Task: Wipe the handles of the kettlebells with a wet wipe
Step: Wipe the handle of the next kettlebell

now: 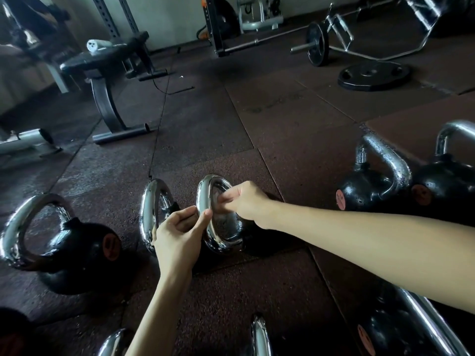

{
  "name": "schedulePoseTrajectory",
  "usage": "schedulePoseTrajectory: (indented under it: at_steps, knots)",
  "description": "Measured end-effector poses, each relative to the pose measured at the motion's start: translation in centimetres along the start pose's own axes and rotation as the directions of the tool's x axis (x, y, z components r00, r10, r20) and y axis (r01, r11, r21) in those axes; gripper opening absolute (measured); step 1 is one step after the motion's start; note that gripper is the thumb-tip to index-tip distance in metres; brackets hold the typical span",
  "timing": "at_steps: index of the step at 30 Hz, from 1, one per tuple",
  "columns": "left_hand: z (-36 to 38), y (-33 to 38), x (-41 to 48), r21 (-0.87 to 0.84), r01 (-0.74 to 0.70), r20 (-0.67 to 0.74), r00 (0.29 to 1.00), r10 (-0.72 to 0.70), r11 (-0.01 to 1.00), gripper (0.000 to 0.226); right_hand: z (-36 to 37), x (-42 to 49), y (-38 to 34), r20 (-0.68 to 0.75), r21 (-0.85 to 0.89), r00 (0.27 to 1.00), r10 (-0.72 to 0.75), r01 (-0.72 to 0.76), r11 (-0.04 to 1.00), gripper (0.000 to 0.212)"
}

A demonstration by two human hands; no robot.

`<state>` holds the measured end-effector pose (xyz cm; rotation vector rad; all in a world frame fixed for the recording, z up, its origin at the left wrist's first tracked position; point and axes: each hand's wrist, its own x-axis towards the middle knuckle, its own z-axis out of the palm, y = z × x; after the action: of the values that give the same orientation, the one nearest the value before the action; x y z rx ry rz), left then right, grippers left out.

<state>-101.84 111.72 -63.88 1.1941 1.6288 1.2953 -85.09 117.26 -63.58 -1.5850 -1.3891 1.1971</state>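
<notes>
Left grip (180, 228) pinches the chrome handle (201, 194) of the middle kettlebell (253, 240). Its thumb lies on the near face of the loop and its fingers curl at the loop's left side. Right grip (244, 204) comes in from the right with its fingers (226, 201) bunched together inside the loop, close against the handle's upper part. They are blurred, so I cannot tell whether anything is held between them or how tightly they close.

The middle kettlebell stands on the floor (282, 129), which is laid with dark rubber mats. Just to its left a second handle (147, 214) rises, partly behind the left grip. Farther left sits a black kettlebell (77, 242) with a round reddish mark. Well to the right, two more kettlebells (367, 186) stand close together. Along the bottom edge further chrome handles (259, 335) show. Far back, a weight plate (375, 75) lies flat near a loaded barbell (318, 43).
</notes>
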Motion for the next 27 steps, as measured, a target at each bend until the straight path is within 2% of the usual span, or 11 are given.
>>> schedulePoseTrajectory:
  at_steps: [3,6,8,11,16,19,21,26,27]
  knots:
    - [-0.1,-0.1,-0.1,-0.006,0.006,0.015,1.0,-0.006,1.0,0.048,0.8,0.6,-0.6,-0.135,0.06,0.991,0.003,0.005,0.998,0.028]
    - [-0.2,-0.4,0.0,0.0,-0.005,0.022,1.0,0.005,1.0,0.046,0.9,-0.4,-0.2,-0.116,0.091,0.993,-0.002,0.012,0.996,0.025]
    - [-0.3,-0.7,0.0,-0.005,-0.008,0.011,1.0,0.008,1.0,0.047,0.9,-0.8,-0.3,-0.125,0.076,0.992,-0.016,0.025,0.997,0.021]
    - [-0.2,-0.9,0.0,-0.013,0.006,0.016,1.0,-0.005,1.0,0.048,0.9,0.0,-0.9,-0.243,0.018,0.968,-0.058,0.064,0.998,0.014]
    - [0.2,-0.4,0.1,0.02,-0.007,0.019,1.0,0.006,1.0,0.046,1.4,0.7,-1.2,-0.377,-0.044,0.925,-0.051,0.037,0.998,0.004]
    - [0.5,0.0,0.1,0.033,0.006,0.024,1.0,-0.007,0.999,0.046,1.3,1.1,-1.0,-0.4,-0.154,0.917,-0.006,-0.061,0.986,0.006]
    - [0.7,0.2,0.0,0.033,0.008,0.016,1.0,-0.009,0.999,0.042,1.3,1.3,-1.2,-0.403,-0.167,0.915,0.021,-0.096,0.981,0.009]
    - [1.5,0.8,-0.3,0.046,0.02,-0.001,1.0,-0.02,0.999,0.037,0.8,1.3,-1.0,-0.429,-0.158,0.902,-0.038,-0.033,0.987,0.003]
    - [1.8,1.0,-0.3,0.058,0.022,-0.006,1.0,-0.022,0.998,0.036,0.5,1.3,-0.7,-0.441,-0.159,0.896,-0.046,-0.028,0.987,0.009]
